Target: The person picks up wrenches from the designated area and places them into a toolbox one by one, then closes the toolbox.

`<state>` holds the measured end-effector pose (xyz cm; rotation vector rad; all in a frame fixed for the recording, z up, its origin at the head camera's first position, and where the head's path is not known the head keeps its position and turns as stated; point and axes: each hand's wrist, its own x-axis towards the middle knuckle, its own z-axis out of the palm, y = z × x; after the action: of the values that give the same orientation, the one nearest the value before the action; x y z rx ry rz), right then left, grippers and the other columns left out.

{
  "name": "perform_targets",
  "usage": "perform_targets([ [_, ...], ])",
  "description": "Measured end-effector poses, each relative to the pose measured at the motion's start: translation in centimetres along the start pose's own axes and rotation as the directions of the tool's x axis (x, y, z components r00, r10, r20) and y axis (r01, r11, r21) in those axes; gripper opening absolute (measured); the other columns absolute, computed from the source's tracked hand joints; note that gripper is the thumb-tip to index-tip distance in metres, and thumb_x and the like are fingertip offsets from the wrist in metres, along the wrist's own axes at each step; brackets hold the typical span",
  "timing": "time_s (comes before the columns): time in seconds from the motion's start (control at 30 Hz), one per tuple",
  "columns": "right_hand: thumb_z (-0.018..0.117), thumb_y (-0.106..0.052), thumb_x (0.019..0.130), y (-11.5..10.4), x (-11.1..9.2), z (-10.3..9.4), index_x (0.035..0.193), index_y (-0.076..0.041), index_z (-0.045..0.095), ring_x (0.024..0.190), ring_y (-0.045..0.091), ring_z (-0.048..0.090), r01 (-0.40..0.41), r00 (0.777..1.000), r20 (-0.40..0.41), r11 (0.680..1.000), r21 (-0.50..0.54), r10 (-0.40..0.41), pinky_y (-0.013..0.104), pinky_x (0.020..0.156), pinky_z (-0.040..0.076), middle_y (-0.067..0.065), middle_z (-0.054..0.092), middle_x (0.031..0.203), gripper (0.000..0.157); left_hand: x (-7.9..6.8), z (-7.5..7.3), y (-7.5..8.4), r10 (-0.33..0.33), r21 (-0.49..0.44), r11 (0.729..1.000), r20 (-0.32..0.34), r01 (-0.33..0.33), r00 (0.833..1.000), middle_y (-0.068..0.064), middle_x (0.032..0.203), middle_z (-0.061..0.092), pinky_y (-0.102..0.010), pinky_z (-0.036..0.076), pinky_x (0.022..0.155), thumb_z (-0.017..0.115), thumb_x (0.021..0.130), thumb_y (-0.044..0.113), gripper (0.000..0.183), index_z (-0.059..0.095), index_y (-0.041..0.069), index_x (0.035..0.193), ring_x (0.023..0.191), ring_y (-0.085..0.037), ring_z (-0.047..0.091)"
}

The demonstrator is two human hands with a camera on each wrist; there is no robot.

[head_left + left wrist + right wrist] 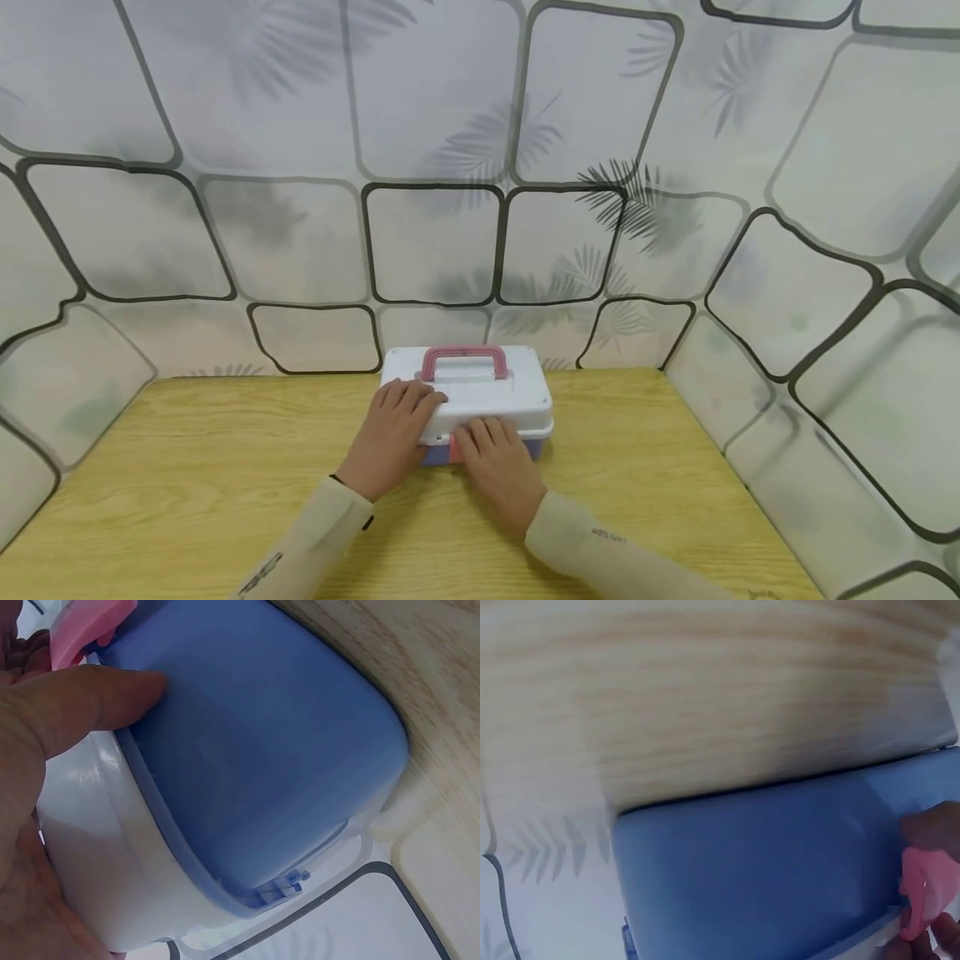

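A plastic storage box point(527, 385) with a white lid, a blue base and a pink carrying handle point(464, 351) sits at the back of the table. My left hand point(393, 437) holds its left front corner, fingers over the lid. In the left wrist view the thumb point(112, 694) lies against the blue base point(270, 735). At the middle of the front, my right hand point(501, 471) pinches the pink latch point(928, 892) between thumb and fingers. That latch stands tilted out from the box in the right wrist view. The lid is down on the base.
The light wood table point(225, 450) spreads around the box. Behind it and to both sides rise pale wall panels point(435, 242) with dark rounded outlines and leaf prints. The box stands close to the back panel.
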<state>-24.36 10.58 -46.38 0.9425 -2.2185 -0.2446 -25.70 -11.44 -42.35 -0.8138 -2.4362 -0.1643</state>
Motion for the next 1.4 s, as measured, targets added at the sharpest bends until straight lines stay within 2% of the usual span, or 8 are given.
perform_targets([
  [0.13, 0.07, -0.008, 0.091, 0.4, 0.3, -0.8, 0.124, -0.008, 0.057, 0.106, 0.026, 0.057, -0.022, 1.0, -0.013, 0.999, 0.034, 0.022, 0.038, 0.095, 0.05, 0.009, 0.058, 0.115, 0.035, 0.0, 0.1, 0.0, -0.001, -0.001, 1.0, 0.003, 0.001, 1.0, -0.008, 0.125, 0.06, -0.05, 0.04, 0.11, 0.093, 0.073, 0.015, 0.065, 0.06, 0.012, 0.129, 0.121, -0.032, 0.054],
  [0.23, 0.07, -0.005, 0.091, 0.7, 0.6, -1.3, 0.121, -0.008, 0.06, 0.103, 0.026, 0.057, -0.022, 1.0, -0.011, 0.997, 0.074, 0.023, 0.038, 0.091, 0.05, 0.008, 0.058, 0.112, 0.032, 0.0, 0.1, 0.0, 0.004, -0.008, 1.0, -0.008, -0.004, 1.0, -0.009, 0.124, 0.06, -0.051, 0.04, 0.11, 0.094, 0.072, 0.015, 0.066, 0.06, 0.012, 0.128, 0.12, -0.033, 0.054],
  [0.53, 0.077, -0.007, 0.087, 1.1, 0.3, -1.0, 0.118, -0.011, 0.067, 0.106, 0.026, 0.056, 0.079, 0.997, 0.005, 0.994, 0.071, -0.079, 0.038, 0.099, 0.05, 0.01, 0.06, 0.116, 0.033, 0.1, 0.1, 0.1, -0.005, -0.013, 1.0, 0.008, 0.005, 1.0, -0.01, 0.125, 0.061, -0.051, 0.039, 0.112, 0.096, 0.071, 0.017, 0.068, 0.06, 0.012, 0.129, 0.12, -0.032, 0.053],
  [0.77, 0.069, -0.009, 0.092, 1.1, 0.4, -0.7, 0.116, -0.011, 0.064, 0.105, 0.027, 0.056, 0.103, 0.995, -0.003, 0.992, 0.067, -0.103, 0.04, 0.1, 0.049, 0.009, 0.057, 0.112, 0.025, 0.0, 0.2, 0.0, -0.003, -0.006, 1.0, -0.009, 0.003, 1.0, -0.01, 0.123, 0.061, -0.052, 0.039, 0.111, 0.095, 0.071, 0.016, 0.066, 0.06, 0.011, 0.127, 0.118, -0.034, 0.054],
  [0.87, 0.067, -0.009, 0.093, 1.0, 0.4, -0.6, 0.114, -0.01, 0.062, 0.104, 0.027, 0.056, 0.099, 0.995, 0.006, 0.993, 0.069, -0.099, 0.04, 0.1, 0.049, 0.009, 0.057, 0.11, 0.022, 0.0, 0.3, -0.1, 0.0, -0.006, 1.0, -0.013, 0.0, 1.0, -0.011, 0.123, 0.061, -0.052, 0.039, 0.111, 0.095, 0.071, 0.016, 0.067, 0.061, 0.011, 0.127, 0.118, -0.034, 0.054],
  [1.0, 0.072, -0.008, 0.092, 0.9, 0.5, -0.5, 0.112, -0.01, 0.061, 0.104, 0.026, 0.056, 0.079, 0.997, 0.011, 0.995, 0.064, -0.08, 0.039, 0.099, 0.049, 0.008, 0.057, 0.11, 0.023, 0.0, 0.1, -0.2, 0.005, -0.009, 1.0, -0.009, -0.005, 1.0, -0.011, 0.123, 0.063, -0.053, 0.039, 0.111, 0.095, 0.072, 0.016, 0.066, 0.061, 0.01, 0.128, 0.118, -0.034, 0.055],
  [1.2, 0.074, -0.006, 0.091, 0.3, 0.9, -0.1, 0.104, -0.009, 0.057, 0.1, 0.025, 0.056, 0.044, 0.999, -0.014, 0.997, 0.057, -0.043, 0.037, 0.091, 0.05, 0.007, 0.056, 0.106, 0.022, 0.0, 0.1, -0.3, 0.015, -0.015, 1.0, 0.009, -0.015, 1.0, -0.009, 0.124, 0.064, -0.053, 0.039, 0.112, 0.095, 0.072, 0.017, 0.065, 0.062, 0.012, 0.128, 0.118, -0.032, 0.055],
  [1.4, 0.072, -0.011, 0.094, 0.0, 1.0, 0.0, 0.11, -0.01, 0.059, 0.1, 0.023, 0.055, 0.001, 1.0, -0.008, 0.999, 0.041, 0.0, 0.036, 0.089, 0.049, 0.005, 0.056, 0.106, 0.021, 0.1, 0.1, -0.3, 0.021, -0.034, 0.999, -0.005, -0.021, 1.0, -0.008, 0.121, 0.064, -0.052, 0.04, 0.11, 0.096, 0.07, 0.015, 0.066, 0.062, 0.012, 0.126, 0.115, -0.031, 0.054],
])
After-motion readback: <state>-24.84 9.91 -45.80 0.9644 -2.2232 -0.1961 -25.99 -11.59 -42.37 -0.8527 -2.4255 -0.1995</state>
